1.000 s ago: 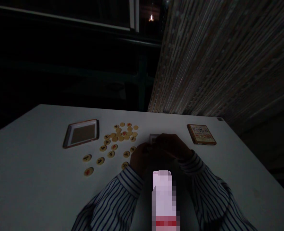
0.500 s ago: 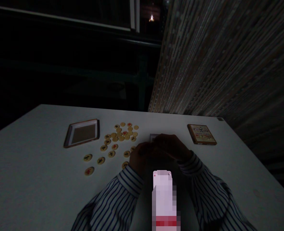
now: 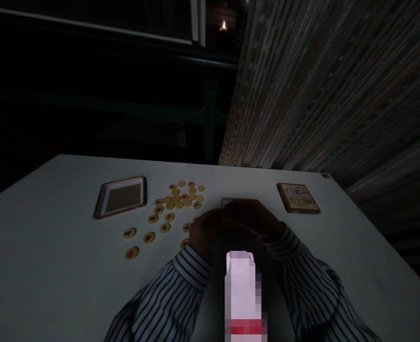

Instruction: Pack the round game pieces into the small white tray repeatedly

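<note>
My left hand (image 3: 205, 229) and my right hand (image 3: 256, 216) meet over the middle of the white table, fingers curled inward and closed. Deep shadow hides the fingertips, and I cannot make out what lies between them. Just beyond my right fingers shows the corner of a pale grey flat thing (image 3: 227, 201), the rest of it covered by the hands. Round wooden xiangqi pieces (image 3: 164, 228) with black or red characters lie scattered left of my left hand, the closest one beside its wrist. Several others show plain faces.
An open shallow tray-like box (image 3: 124, 197) sits at the left of the white table (image 3: 60, 266). At the right lies a flat printed box (image 3: 298, 198). A bright phone-like thing (image 3: 241, 289), partly pixelated, is between my forearms. A string curtain (image 3: 284, 85) hangs beyond the table.
Almost nothing differs. My left hand has shifted very slightly left, and the fingers of both hands stay curled together in the same place. Pieces and boxes remain where they were.
</note>
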A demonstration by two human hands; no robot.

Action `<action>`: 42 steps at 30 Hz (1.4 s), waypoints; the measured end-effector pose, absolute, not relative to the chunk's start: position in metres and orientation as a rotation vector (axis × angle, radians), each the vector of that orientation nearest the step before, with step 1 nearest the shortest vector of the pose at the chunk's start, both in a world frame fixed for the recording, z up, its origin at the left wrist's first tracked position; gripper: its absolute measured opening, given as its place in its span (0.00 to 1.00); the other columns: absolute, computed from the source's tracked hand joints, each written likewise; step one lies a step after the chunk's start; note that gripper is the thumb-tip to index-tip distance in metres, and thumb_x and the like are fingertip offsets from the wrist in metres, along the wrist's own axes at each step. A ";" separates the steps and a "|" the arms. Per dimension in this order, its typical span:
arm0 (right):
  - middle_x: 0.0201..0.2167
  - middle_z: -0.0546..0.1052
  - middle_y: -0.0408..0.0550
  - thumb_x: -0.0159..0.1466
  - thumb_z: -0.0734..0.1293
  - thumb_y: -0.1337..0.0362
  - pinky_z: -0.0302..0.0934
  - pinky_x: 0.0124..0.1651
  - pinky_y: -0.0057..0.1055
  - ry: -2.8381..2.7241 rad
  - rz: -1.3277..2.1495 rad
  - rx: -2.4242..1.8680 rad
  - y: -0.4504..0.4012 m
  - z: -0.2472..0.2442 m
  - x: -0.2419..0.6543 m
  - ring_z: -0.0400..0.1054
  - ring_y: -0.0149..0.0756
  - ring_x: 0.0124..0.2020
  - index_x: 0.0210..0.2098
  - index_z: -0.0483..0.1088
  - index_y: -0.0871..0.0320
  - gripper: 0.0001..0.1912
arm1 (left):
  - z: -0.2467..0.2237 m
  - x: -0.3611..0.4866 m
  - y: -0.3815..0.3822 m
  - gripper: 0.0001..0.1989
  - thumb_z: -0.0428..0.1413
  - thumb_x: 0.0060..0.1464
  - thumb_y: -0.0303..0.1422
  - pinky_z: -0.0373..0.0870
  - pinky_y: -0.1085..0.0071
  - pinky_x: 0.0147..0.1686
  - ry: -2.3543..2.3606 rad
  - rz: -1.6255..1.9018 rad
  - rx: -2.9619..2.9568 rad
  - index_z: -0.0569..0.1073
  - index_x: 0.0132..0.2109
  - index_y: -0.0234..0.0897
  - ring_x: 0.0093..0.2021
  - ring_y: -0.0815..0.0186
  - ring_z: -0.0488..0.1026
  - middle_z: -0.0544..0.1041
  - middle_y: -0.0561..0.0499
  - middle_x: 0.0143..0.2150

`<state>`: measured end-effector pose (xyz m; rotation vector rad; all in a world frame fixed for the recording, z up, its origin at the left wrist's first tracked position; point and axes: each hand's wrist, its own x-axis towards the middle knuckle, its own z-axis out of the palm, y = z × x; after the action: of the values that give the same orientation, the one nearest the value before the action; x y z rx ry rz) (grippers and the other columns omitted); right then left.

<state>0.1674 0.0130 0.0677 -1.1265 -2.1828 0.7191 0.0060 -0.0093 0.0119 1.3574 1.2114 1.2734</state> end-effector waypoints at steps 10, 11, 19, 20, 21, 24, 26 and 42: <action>0.33 0.76 0.45 0.59 0.61 0.63 0.64 0.37 0.28 -2.187 0.726 -1.150 0.011 0.070 0.166 0.70 0.29 0.34 0.35 0.70 0.57 0.08 | 0.014 0.005 -0.008 0.13 0.53 0.46 0.35 0.72 0.67 0.39 1.264 1.247 1.383 0.74 0.39 0.36 0.37 0.63 0.74 0.78 0.48 0.36; 0.32 0.76 0.45 0.59 0.61 0.62 0.64 0.36 0.28 -2.178 0.726 -1.159 0.011 0.071 0.166 0.70 0.29 0.33 0.35 0.70 0.57 0.08 | 0.015 0.005 -0.008 0.12 0.52 0.46 0.35 0.72 0.67 0.39 1.254 1.238 1.385 0.75 0.38 0.36 0.37 0.64 0.74 0.78 0.48 0.36; 0.30 0.76 0.44 0.59 0.61 0.60 0.64 0.35 0.28 -2.126 0.769 -1.173 0.009 0.073 0.165 0.70 0.29 0.32 0.33 0.71 0.57 0.09 | 0.019 0.007 -0.010 0.13 0.52 0.47 0.36 0.72 0.67 0.40 1.213 1.192 1.363 0.74 0.39 0.37 0.39 0.63 0.74 0.78 0.49 0.38; 0.30 0.76 0.44 0.59 0.61 0.60 0.64 0.35 0.28 -2.128 0.772 -1.174 0.010 0.074 0.165 0.70 0.30 0.32 0.33 0.71 0.57 0.09 | 0.019 0.007 -0.010 0.13 0.52 0.47 0.36 0.72 0.66 0.40 1.221 1.199 1.349 0.74 0.39 0.36 0.39 0.63 0.74 0.78 0.48 0.38; 0.31 0.76 0.44 0.59 0.61 0.60 0.64 0.35 0.28 -2.129 0.775 -1.177 0.010 0.073 0.165 0.70 0.30 0.33 0.33 0.71 0.57 0.09 | 0.019 0.007 -0.010 0.13 0.52 0.47 0.36 0.72 0.66 0.40 1.224 1.205 1.327 0.74 0.39 0.36 0.39 0.63 0.74 0.78 0.48 0.37; 0.30 0.76 0.45 0.59 0.61 0.59 0.64 0.35 0.29 -2.121 0.770 -1.178 0.010 0.073 0.164 0.70 0.30 0.32 0.33 0.71 0.57 0.10 | 0.021 0.008 -0.011 0.12 0.53 0.46 0.35 0.72 0.66 0.39 1.213 1.224 1.279 0.74 0.38 0.36 0.38 0.63 0.74 0.78 0.47 0.36; 0.31 0.76 0.45 0.59 0.61 0.61 0.64 0.36 0.29 -2.112 0.744 -1.165 0.011 0.072 0.163 0.70 0.30 0.32 0.34 0.71 0.57 0.09 | 0.022 0.008 -0.011 0.12 0.54 0.45 0.35 0.72 0.66 0.40 1.187 1.223 1.279 0.74 0.38 0.36 0.38 0.63 0.74 0.78 0.47 0.37; 0.32 0.76 0.44 0.59 0.61 0.60 0.62 0.37 0.29 -2.331 0.610 -1.130 0.011 0.071 0.163 0.69 0.30 0.34 0.35 0.69 0.56 0.09 | 0.021 0.006 -0.009 0.12 0.52 0.46 0.36 0.73 0.67 0.37 1.286 1.240 1.323 0.75 0.36 0.36 0.35 0.63 0.75 0.78 0.48 0.34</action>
<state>0.1633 0.0105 0.0712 -1.1298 -2.3305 0.6095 0.0061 -0.0094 0.0212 1.3229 1.2857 1.2402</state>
